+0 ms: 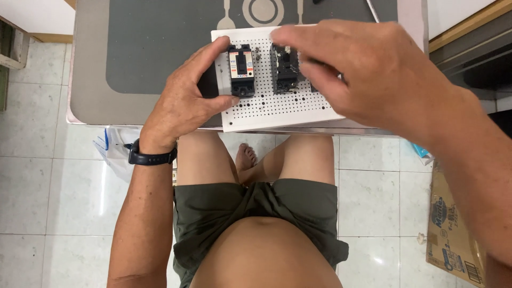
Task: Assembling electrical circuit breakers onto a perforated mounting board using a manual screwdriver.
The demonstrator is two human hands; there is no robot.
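A white perforated board (277, 109) lies at the near edge of a grey table. Two black circuit breakers stand on it side by side. My left hand (184, 98) grips the left breaker (241, 70), thumb below it and forefinger above. My right hand (368, 69) reaches over the right breaker (285, 69), fingers curled down onto its top and right side, hiding part of it. A black watch sits on my left wrist.
The table (88, 101) carries a dark grey mat (154, 42) with a white cutlery print. On the tiled floor lie a white plastic bag (114, 152) at left and a brown cardboard box (453, 229) at right. My knees are under the table edge.
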